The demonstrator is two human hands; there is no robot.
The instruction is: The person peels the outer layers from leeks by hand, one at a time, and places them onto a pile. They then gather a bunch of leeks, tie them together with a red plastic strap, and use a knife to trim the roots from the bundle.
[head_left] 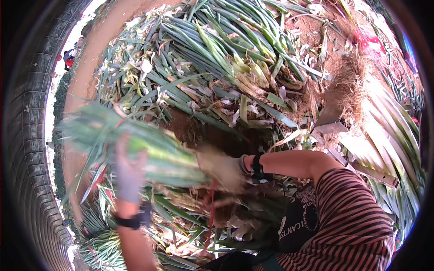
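A thick bundle of long green onions (pixel 167 158) is held across the front of me, its leafy tops to the left and its pale root end to the right. Motion smears it. My left hand (pixel 131 169), in a pale glove, grips the leafy half, with its fingers up along the near side. At the root end is my gloved right hand (pixel 236 169), closed around the stalks; its fingers are blurred and partly hidden. A thin red tie (pixel 118 123) shows on the leaves, and red strands (pixel 211 203) hang below the bundle.
Beyond lies a large heap of green onions (pixel 226 36) among stripped leaves on brown soil. To the right, trimmed stalks with matted roots (pixel 357 86) lie by a metal frame (pixel 370 174). Finished-looking bundles (pixel 101 248) sit at lower left, near a ribbed dark wall (pixel 34 149).
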